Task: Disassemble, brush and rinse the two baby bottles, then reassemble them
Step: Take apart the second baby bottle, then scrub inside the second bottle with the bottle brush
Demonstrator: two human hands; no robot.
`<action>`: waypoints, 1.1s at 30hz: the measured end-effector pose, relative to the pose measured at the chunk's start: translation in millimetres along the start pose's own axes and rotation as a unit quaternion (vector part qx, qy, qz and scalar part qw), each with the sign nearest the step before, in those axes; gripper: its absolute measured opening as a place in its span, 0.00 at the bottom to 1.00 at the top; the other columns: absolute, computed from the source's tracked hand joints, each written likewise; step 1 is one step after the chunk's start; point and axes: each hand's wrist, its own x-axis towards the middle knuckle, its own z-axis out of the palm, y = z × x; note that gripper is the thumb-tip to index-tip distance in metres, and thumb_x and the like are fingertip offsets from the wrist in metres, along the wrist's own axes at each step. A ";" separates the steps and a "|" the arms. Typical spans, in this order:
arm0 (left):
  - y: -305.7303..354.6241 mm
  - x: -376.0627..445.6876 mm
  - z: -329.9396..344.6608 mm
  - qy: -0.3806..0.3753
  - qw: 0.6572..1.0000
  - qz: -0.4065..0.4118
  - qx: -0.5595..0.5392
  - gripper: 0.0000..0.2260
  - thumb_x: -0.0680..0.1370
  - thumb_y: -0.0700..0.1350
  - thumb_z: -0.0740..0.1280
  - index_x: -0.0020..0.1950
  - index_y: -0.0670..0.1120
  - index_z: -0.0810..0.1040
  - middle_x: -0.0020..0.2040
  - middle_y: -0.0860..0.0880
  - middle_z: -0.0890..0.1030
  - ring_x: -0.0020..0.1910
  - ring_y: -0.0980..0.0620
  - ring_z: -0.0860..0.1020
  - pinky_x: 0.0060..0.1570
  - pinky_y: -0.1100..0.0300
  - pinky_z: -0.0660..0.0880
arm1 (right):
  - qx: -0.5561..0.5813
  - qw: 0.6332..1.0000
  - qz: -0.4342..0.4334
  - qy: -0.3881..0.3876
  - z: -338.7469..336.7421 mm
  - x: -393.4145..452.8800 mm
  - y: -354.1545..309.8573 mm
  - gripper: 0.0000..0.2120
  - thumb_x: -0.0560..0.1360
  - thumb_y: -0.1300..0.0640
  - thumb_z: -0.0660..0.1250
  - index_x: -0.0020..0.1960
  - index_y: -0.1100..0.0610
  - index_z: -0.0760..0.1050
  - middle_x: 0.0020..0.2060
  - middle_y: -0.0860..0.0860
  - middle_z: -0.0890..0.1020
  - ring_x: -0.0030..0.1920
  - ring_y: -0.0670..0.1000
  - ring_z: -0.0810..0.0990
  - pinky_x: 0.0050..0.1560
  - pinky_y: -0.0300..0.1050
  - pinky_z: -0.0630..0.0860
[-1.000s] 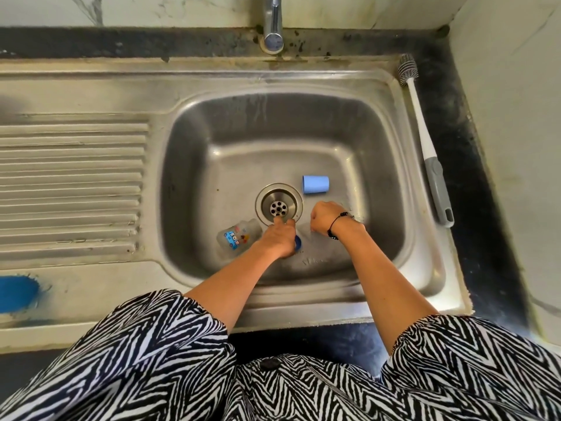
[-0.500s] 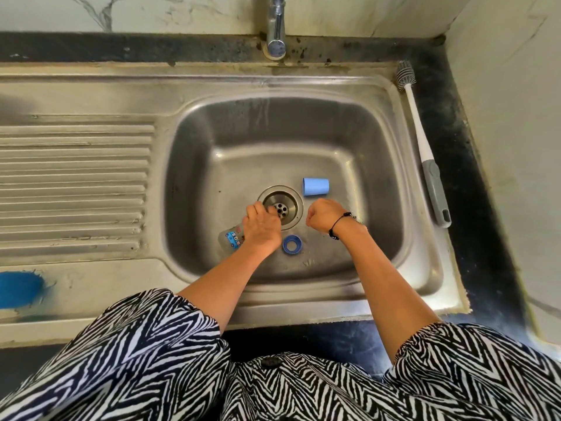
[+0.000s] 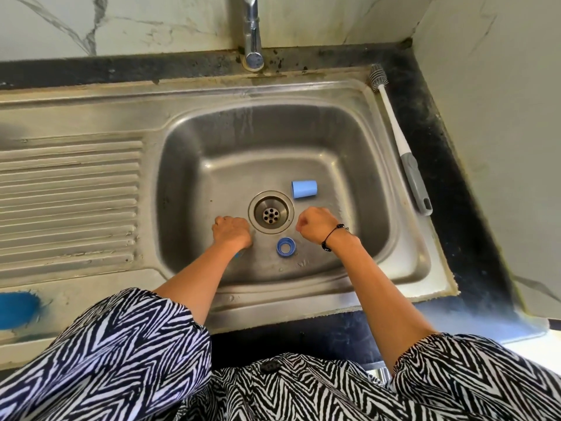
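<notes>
Currently left hand [image 3: 232,233] curled over a mostly hidden bottle; right hand [image 3: 315,223] fisted, contents unclear. Blue ring [image 3: 285,247] between hands, cap [image 3: 304,189] beyond right. Risk: small parts slipping toward drain [image 3: 271,214].

Blue cap [image 3: 304,189]: pale blue, cup-shaped, lying on its side on the basin floor, just right of the drain, open end to the left.
Blue collar ring [image 3: 285,247]: darker blue, lying flat with its hole upward, below the drain.
Bottle [image 3: 239,254]: almost wholly hidden under the left forearm; only a blue sliver shows.
Bottle brush [image 3: 391,117]: white stem, grey handle and bristles, lying along the sink's right rim.
</notes>
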 end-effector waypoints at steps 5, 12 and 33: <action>18.1 -15.2 -36.2 0.047 0.977 0.059 -0.201 0.21 0.72 0.54 0.70 0.57 0.42 0.75 0.57 0.43 0.78 0.58 0.44 0.76 0.47 0.59 0.69 | -0.025 0.990 0.032 0.135 -32.3 -16.5 0.4 0.13 0.76 0.61 0.56 0.56 0.61 0.75 0.52 0.61 0.79 0.52 0.63 0.77 0.44 0.45 0.70; 47.5 -44.6 -71.1 0.004 0.834 0.176 -0.523 0.23 0.70 0.52 0.74 0.60 0.48 0.70 0.56 0.45 0.78 0.52 0.47 0.79 0.53 0.49 0.77 | -0.148 0.938 0.074 0.304 -103.3 -27.6 28.7 0.16 0.75 0.64 0.60 0.62 0.64 0.70 0.60 0.63 0.72 0.64 0.62 0.67 0.54 0.52 0.72; 51.2 -88.9 -65.6 -0.065 0.574 0.234 -0.782 0.15 0.76 0.47 0.67 0.62 0.49 0.72 0.64 0.47 0.74 0.62 0.43 0.76 0.52 0.46 0.77 | 0.098 0.926 0.085 0.354 -122.8 -62.2 50.2 0.10 0.73 0.60 0.63 0.51 0.63 0.76 0.48 0.61 0.79 0.47 0.61 0.78 0.47 0.50 0.75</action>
